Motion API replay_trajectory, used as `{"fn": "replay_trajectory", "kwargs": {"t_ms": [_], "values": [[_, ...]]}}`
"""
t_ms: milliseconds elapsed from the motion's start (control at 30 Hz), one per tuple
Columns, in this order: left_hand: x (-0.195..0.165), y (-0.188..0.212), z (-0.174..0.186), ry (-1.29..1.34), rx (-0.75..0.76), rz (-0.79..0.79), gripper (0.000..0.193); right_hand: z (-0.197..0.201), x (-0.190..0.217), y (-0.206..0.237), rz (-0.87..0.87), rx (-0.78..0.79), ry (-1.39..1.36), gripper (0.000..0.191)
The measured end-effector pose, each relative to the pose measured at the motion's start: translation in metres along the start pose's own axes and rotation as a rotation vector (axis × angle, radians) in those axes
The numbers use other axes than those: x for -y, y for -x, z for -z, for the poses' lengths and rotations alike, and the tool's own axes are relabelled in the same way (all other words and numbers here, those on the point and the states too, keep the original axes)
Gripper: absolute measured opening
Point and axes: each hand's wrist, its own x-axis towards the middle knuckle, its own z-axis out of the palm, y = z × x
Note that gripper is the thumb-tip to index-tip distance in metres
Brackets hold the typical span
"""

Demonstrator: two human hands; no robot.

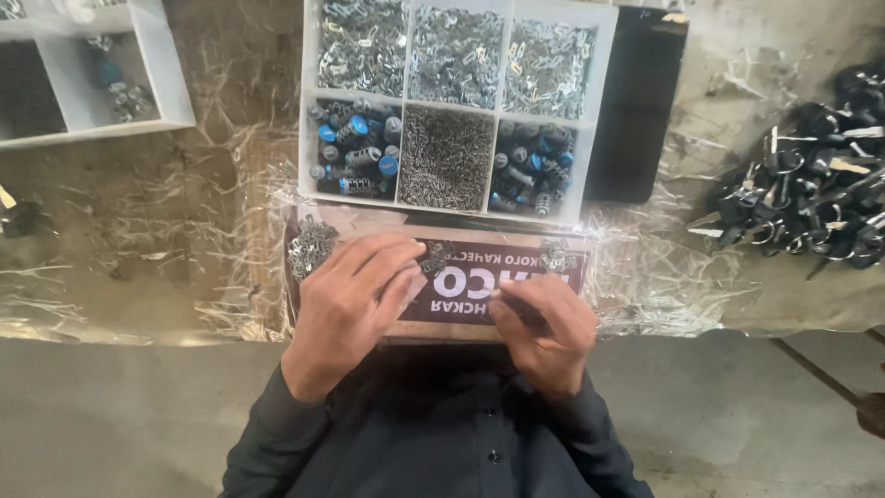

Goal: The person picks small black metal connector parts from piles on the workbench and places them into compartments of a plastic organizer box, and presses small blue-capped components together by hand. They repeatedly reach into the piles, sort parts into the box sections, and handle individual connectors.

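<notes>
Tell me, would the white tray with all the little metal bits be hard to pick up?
Probably heavy for its size: the white tray has six compartments packed with small metal parts. It looks stiff, so it likely would not bend. If tilted, the loose bits could slide and spill, since no lid shows.

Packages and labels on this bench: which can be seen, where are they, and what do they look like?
Printed cardboard box: flat on the bench under both hands, brown card with a dark maroon panel bearing white lettering.
White compartment tray: just beyond that box, six sections of small metal parts and blue-capped cylinders; no label visible.
Second white tray: far left corner, mostly cut off; unlabelled.
No screens or signs visible.
</notes>
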Motion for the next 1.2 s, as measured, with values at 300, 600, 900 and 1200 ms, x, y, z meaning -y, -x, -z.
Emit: {"fn": "replay_trajectory", "kwargs": {"t_ms": [300, 600, 900, 1200], "values": [[-0.017, -0.026, 0.044, -0.215, -0.049, -0.181, 0.023, 0.019, 0.062, -0.017, 0.711, -0.217, -0.726, 0.005], [-0.033, -0.027, 0.034, -0.056, -0.091, -0.133, 0.024, 0.038, 0.056, -0.067, 0.442, -0.082, 0.177, 0.019], [-0.035, -0.034, 0.017, 0.064, -0.163, -0.144, 0.025, 0.010, 0.014, -0.122, 0.224, 0.222, 0.604, 0.023], [-0.025, -0.042, 0.002, 0.424, -0.082, -0.068, 0.047, 0.012, 0.036, -0.080, 0.211, 0.003, 0.121, 0.023]]}}
